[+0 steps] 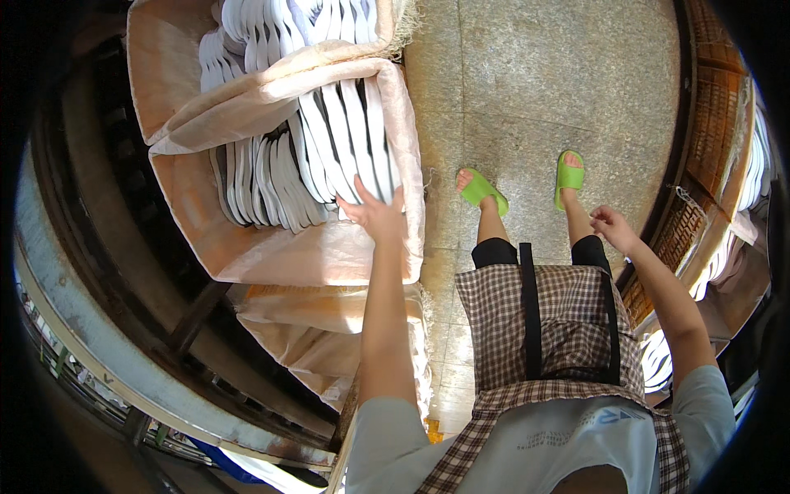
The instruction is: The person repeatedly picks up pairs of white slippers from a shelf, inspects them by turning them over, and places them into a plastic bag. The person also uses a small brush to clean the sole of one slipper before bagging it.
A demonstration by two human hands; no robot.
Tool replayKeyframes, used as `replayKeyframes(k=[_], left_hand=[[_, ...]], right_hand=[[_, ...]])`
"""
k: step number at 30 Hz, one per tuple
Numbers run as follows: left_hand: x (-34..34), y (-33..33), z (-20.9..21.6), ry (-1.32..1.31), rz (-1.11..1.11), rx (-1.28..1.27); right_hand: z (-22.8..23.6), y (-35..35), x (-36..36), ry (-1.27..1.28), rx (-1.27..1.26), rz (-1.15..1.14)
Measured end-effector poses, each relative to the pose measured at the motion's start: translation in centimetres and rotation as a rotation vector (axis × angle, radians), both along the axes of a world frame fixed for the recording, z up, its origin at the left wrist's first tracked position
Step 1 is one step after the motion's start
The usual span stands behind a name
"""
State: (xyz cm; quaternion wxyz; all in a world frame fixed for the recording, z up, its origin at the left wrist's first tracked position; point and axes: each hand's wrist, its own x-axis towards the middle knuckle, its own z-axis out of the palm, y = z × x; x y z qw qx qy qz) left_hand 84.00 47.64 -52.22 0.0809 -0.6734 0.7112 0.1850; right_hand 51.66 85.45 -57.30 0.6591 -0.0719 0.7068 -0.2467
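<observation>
A cloth-lined basket (193, 198) stands to my left, its pale peach lining folded over the rim. Thin white insole-like pieces (271, 177) with dark edges are packed in it on edge, in rows. My left hand (374, 216) reaches over the basket with fingers and thumb spread, touching the near ends of the right-hand row of these pieces (350, 136). Some fingertips are partly hidden against them. My right hand (613, 229) hangs in the air beside my right knee, its fingers curled together, with nothing visible in them.
Another lined basket (156, 74) of white pieces adjoins at the far side; a lined one (309, 317) sits nearer me. Dark metal framework (197, 317) runs along the left. Wicker baskets (679, 235) line the right. My feet, in green slides (484, 193), stand on the speckled floor (535, 74).
</observation>
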Motion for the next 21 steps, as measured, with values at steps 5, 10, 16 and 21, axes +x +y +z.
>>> replayKeyframes(k=[5, 10, 16, 21], left_hand=[[1.6, -0.6, -0.8, 0.049, -0.002, 0.033], [-0.3, -1.4, 4.3, -0.057, 0.063, -0.032], [-14.2, 5.2, 22.8, 0.75, -0.409, 0.226], [-15.0, 2.8, 42.4, 1.249, -0.435, -0.241]], right_hand=[[1.5, -3.8, 3.1, -0.07, -0.127, -0.013], [3.6, -0.6, -0.2, 0.088, -0.115, 0.093], [5.0, 5.7, -9.2, 0.571, 0.045, 0.528], [5.8, 8.1, -14.6, 0.515, -0.024, 0.219]])
